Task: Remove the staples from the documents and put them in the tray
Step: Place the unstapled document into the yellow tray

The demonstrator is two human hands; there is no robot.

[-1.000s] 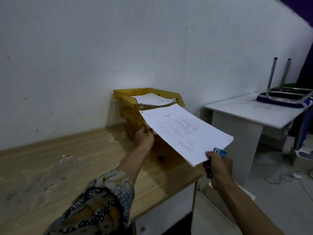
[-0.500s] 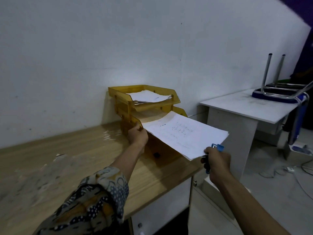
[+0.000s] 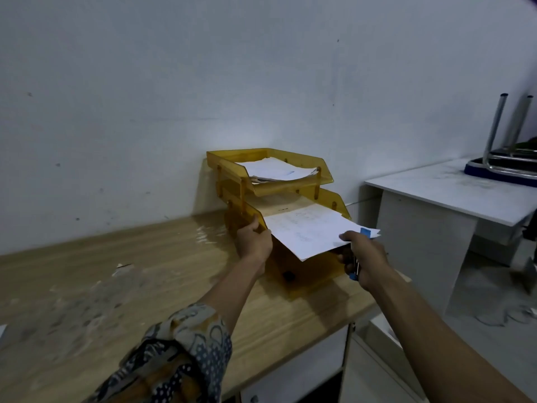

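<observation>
A yellow stacked paper tray (image 3: 325,175) stands on the wooden desk (image 3: 174,271) against the wall. Its top tier holds a pile of white papers (image 3: 276,170). A white document (image 3: 311,231) lies half inside the middle tier, its near end sticking out. My right hand (image 3: 363,257) pinches that near edge and also holds a blue staple remover (image 3: 366,231). My left hand (image 3: 252,242) grips the left front corner of the middle tier.
A white table (image 3: 453,193) stands to the right with an upturned blue stool (image 3: 499,167) on it. Small paper scraps (image 3: 122,267) lie on the desk's left part. Cables lie on the floor at the lower right.
The document has gone down from in front of the top tier and slid further into the middle tier. My right hand followed it toward the tray; my left hand stayed at the tray's corner.
</observation>
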